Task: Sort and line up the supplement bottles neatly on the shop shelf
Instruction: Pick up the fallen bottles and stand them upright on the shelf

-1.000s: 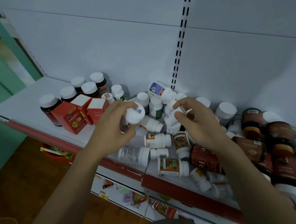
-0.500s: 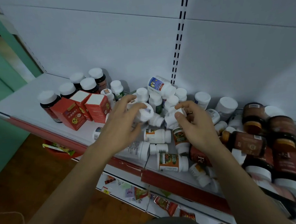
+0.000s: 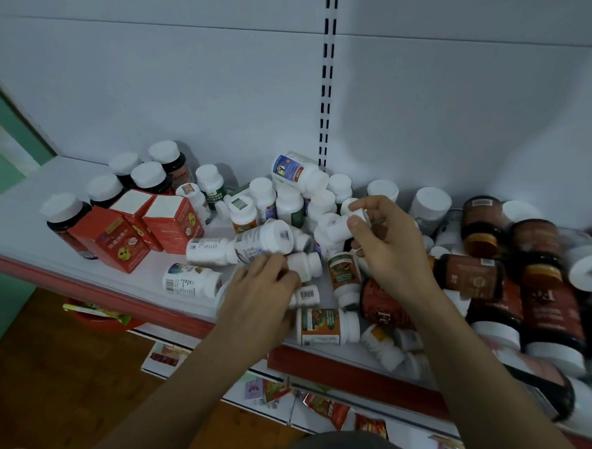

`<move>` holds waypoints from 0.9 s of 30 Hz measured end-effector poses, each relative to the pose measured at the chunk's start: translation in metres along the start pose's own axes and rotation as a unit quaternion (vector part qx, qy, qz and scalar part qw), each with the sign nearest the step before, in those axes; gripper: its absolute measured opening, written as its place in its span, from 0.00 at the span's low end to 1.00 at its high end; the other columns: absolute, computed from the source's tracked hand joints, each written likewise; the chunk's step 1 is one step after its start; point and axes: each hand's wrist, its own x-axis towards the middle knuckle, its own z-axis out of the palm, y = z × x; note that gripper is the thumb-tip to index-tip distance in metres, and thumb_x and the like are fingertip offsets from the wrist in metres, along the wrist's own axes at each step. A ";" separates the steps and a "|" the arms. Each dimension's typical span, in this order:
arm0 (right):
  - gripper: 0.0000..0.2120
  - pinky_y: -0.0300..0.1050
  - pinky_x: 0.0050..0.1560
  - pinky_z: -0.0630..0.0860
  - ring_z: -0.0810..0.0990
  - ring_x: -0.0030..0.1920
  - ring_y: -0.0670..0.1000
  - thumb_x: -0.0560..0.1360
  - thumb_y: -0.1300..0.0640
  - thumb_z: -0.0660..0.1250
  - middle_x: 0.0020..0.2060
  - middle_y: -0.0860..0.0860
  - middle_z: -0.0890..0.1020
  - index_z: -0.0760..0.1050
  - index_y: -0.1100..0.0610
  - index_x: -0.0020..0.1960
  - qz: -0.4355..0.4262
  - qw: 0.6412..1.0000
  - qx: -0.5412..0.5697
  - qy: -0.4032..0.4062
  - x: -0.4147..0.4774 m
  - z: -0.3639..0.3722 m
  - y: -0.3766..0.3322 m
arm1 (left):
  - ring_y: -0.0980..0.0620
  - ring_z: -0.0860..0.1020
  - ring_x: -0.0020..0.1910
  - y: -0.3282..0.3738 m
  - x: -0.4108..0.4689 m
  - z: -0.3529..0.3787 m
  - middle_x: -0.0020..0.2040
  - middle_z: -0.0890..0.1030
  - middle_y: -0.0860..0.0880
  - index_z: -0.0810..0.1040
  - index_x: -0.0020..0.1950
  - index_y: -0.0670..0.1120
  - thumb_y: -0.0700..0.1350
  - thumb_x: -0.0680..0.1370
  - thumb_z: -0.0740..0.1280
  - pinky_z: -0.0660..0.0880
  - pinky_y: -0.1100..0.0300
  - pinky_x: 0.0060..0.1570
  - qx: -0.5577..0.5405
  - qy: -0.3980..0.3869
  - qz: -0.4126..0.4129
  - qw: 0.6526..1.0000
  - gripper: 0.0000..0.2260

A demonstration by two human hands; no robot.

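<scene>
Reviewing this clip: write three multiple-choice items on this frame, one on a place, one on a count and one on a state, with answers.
1. Where do the red boxes stand?
A) left part of the shelf
B) the floor
C) right end of the shelf
2. How many red boxes are there?
A) two
B) three
C) five
3. The right hand is:
A) flat and empty
B) holding a red box
C) holding a small white bottle
Answers: 1 A, they stand at the left by the dark bottles; 2 B, three stand side by side; 3 C, its fingers curl round the bottle.

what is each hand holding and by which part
The right hand pinches a small white bottle by one end. Whether the left hand grips anything cannot be told.
</scene>
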 end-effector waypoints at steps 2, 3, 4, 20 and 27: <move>0.06 0.60 0.44 0.81 0.82 0.41 0.55 0.80 0.53 0.67 0.44 0.50 0.81 0.76 0.46 0.56 -0.004 1.000 0.001 0.002 -0.001 -0.004 0.000 | 0.42 0.77 0.54 -0.002 -0.003 0.005 0.52 0.76 0.47 0.81 0.50 0.47 0.42 0.61 0.81 0.77 0.48 0.45 -0.029 0.023 0.007 0.999 0.19; 0.06 0.60 0.44 0.81 0.82 0.42 0.55 0.80 0.52 0.67 0.44 0.48 0.81 0.76 0.45 0.56 -0.003 1.000 0.001 0.006 -0.001 -0.007 -0.001 | 0.44 0.77 0.54 -0.003 -0.003 0.003 0.53 0.76 0.48 0.81 0.52 0.47 0.42 0.64 0.80 0.78 0.49 0.46 -0.056 0.029 0.007 0.998 0.19; 0.06 0.59 0.45 0.81 0.82 0.43 0.54 0.79 0.52 0.67 0.45 0.46 0.81 0.76 0.44 0.56 -0.001 1.000 0.002 0.012 -0.001 -0.011 -0.002 | 0.46 0.77 0.54 -0.006 -0.002 -0.001 0.55 0.75 0.49 0.81 0.55 0.47 0.42 0.68 0.79 0.78 0.49 0.48 -0.091 0.034 -0.003 0.995 0.18; 0.15 0.41 0.45 0.77 0.82 0.46 0.50 0.79 0.56 0.70 0.53 0.40 0.78 0.75 0.49 0.65 0.006 0.937 -0.117 0.329 -0.067 -0.253 0.005 | 0.57 0.80 0.44 0.137 0.140 -0.100 0.46 0.81 0.59 0.76 0.53 0.53 0.48 0.79 0.70 0.80 0.52 0.41 -0.401 0.142 0.039 0.904 0.05; 0.15 0.58 0.49 0.83 0.83 0.46 0.51 0.78 0.54 0.72 0.54 0.46 0.81 0.77 0.51 0.64 0.092 0.884 -0.106 0.446 -0.141 -0.409 0.073 | 0.61 0.79 0.45 0.285 0.179 -0.104 0.47 0.81 0.60 0.77 0.51 0.55 0.50 0.74 0.71 0.72 0.67 0.41 -0.367 0.091 0.116 0.918 0.07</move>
